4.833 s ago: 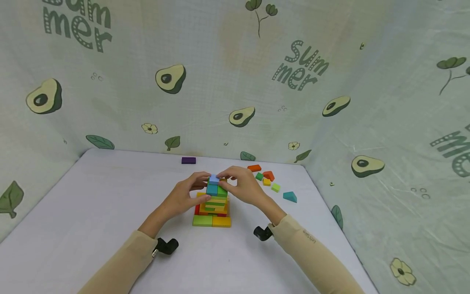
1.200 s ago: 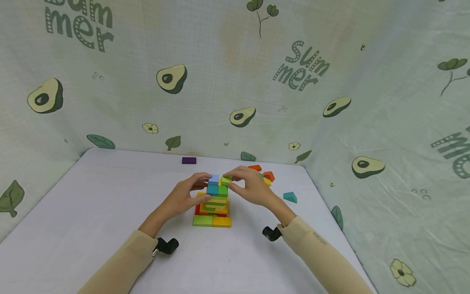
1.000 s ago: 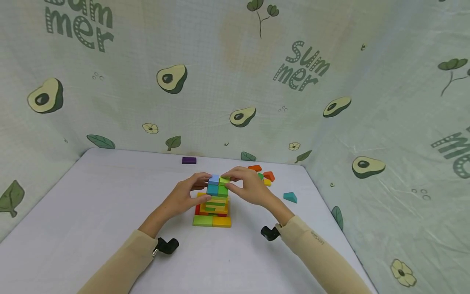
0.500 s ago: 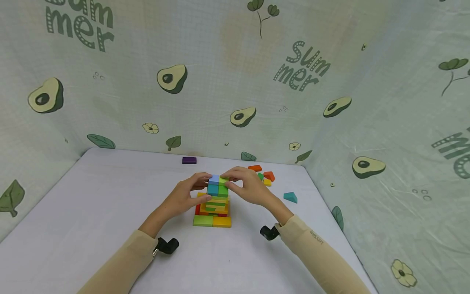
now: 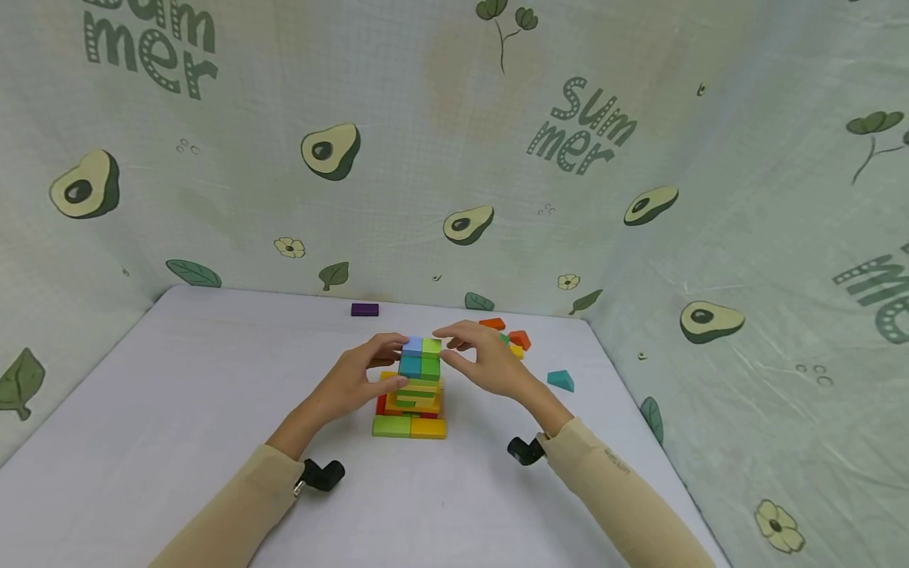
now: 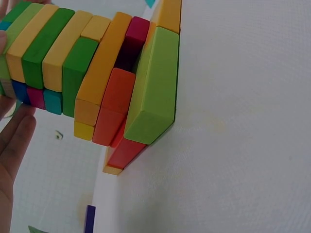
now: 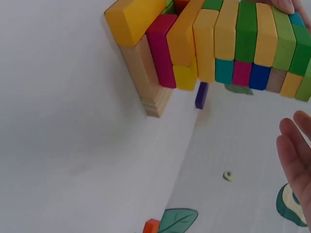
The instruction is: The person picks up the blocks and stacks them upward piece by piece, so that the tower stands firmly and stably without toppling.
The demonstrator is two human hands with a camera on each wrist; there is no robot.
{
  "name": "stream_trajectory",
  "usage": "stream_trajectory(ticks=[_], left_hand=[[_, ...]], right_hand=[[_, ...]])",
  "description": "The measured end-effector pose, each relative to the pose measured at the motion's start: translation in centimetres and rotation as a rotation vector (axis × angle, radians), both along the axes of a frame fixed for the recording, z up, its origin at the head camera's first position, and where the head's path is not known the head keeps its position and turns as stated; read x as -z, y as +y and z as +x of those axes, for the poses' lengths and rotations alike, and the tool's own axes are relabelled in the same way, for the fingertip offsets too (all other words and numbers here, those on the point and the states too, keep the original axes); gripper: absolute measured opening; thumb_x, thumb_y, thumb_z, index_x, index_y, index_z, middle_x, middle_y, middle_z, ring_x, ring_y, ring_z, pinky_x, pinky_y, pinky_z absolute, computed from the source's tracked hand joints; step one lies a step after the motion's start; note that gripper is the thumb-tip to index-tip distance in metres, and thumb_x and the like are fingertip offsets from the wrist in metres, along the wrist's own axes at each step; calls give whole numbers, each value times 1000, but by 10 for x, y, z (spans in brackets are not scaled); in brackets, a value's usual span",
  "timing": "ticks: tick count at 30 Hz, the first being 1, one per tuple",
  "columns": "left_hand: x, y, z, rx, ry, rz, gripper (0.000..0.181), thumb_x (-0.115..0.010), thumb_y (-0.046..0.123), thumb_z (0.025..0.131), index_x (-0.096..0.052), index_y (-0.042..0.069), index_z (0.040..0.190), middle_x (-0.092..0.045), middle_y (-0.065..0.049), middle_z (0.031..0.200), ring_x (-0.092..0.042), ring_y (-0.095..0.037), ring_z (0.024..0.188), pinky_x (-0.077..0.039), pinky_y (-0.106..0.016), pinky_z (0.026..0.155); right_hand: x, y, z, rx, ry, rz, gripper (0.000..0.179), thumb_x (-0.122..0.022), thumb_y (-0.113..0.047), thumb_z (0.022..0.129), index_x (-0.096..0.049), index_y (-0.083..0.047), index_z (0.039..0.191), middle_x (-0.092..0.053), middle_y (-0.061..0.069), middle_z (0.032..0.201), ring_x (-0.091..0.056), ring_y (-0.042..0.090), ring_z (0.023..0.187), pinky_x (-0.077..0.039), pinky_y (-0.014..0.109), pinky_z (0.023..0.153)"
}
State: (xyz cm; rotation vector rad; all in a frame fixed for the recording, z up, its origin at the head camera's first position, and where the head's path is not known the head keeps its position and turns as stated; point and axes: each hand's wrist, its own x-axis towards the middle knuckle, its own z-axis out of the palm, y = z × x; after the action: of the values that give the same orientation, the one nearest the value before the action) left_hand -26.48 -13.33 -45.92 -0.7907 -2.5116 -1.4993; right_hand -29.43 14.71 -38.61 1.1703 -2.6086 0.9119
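A tower of coloured wooden blocks (image 5: 419, 388) stands on the table, light green and yellow blocks at its front base. On top, a light blue block (image 5: 413, 346) and a light green block (image 5: 432, 348) lie side by side. My left hand (image 5: 355, 372) steadies the upper tower between thumb and fingers; in the right wrist view its thumb tip (image 7: 284, 5) rests on a light green block. Just right of the top, my right hand (image 5: 485, 360) holds nothing, thumb and fingers parted. The right wrist view shows its fingers (image 7: 294, 150) apart from the tower.
A purple block (image 5: 365, 310) lies behind the tower. Right of it are orange blocks (image 5: 521, 339), a yellow block (image 5: 517, 352), partly hidden by the right hand, and a teal block (image 5: 561, 380). A patterned cloth (image 5: 398, 189) rises behind the table.
My right hand set the light green block on top beside the light blue one, let it go and drew slightly right. The left hand has stayed at the tower.
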Motion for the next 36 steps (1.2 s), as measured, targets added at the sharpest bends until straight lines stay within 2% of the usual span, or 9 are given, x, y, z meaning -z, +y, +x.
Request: stream_trajectory(ticks=[4, 7, 14, 19, 24, 28, 32, 36], left_hand=[[0, -1, 0, -5, -3, -4, 69, -83, 30, 95, -46, 31, 154, -63, -10, 147, -63, -34, 134, -50, -59, 110], [0, -2, -1, -10, 4, -9, 69, -83, 29, 95, -46, 32, 153, -64, -9, 147, -63, -34, 134, -51, -59, 109], [2, -4, 0, -8, 8, -8, 69, -82, 28, 96, -46, 31, 154, -63, -10, 147, -63, -33, 133, -50, -59, 110], [4, -3, 0, -6, 6, -9, 69, -82, 29, 96, -45, 31, 154, -63, -10, 147, -63, -33, 134, -51, -58, 110], [4, -2, 0, -10, 8, -9, 69, -82, 30, 96, -45, 32, 154, -63, -10, 147, -64, -33, 133, -51, -58, 110], [3, -2, 0, -4, 10, -8, 68, -82, 29, 96, -46, 32, 153, -64, -9, 146, -64, -33, 133, -51, -56, 110], [2, -2, 1, 5, 6, -2, 67, -82, 29, 96, -46, 31, 153, -64, -10, 146, -63, -34, 133, -51, -57, 110], [0, -2, 0, 7, 11, 0, 67, -82, 29, 96, -46, 31, 153, -64, -10, 146, -63, -34, 134, -50, -58, 111]], right_hand=[[5, 21, -8, 56, 20, 0, 35, -75, -17, 101, -71, -10, 135, -72, 3, 130, -72, 21, 109, -62, 39, 94], [15, 42, -20, 121, 13, 16, 34, -75, -15, 101, -72, -9, 135, -72, 4, 129, -72, 22, 107, -62, 42, 93], [49, 93, -53, 296, -95, 63, 36, -73, -12, 101, -70, -5, 136, -70, 18, 129, -66, 40, 116, -58, 55, 100], [69, 115, -69, 370, -142, 129, 40, -73, -8, 101, -66, 1, 139, -68, 22, 131, -61, 43, 118, -56, 56, 102], [79, 124, -77, 410, -145, 196, 42, -72, -6, 99, -67, 0, 140, -67, 19, 127, -61, 40, 115, -55, 55, 103], [83, 127, -80, 446, -193, 243, 44, -70, -9, 100, -65, -3, 143, -64, 15, 122, -60, 34, 110, -55, 50, 101], [85, 127, -80, 463, -220, 256, 45, -70, -9, 100, -65, -3, 144, -61, 14, 118, -59, 30, 106, -56, 48, 98], [86, 127, -81, 461, -194, 240, 39, -72, -5, 98, -70, -3, 137, -63, 16, 115, -61, 29, 102, -58, 46, 95]])
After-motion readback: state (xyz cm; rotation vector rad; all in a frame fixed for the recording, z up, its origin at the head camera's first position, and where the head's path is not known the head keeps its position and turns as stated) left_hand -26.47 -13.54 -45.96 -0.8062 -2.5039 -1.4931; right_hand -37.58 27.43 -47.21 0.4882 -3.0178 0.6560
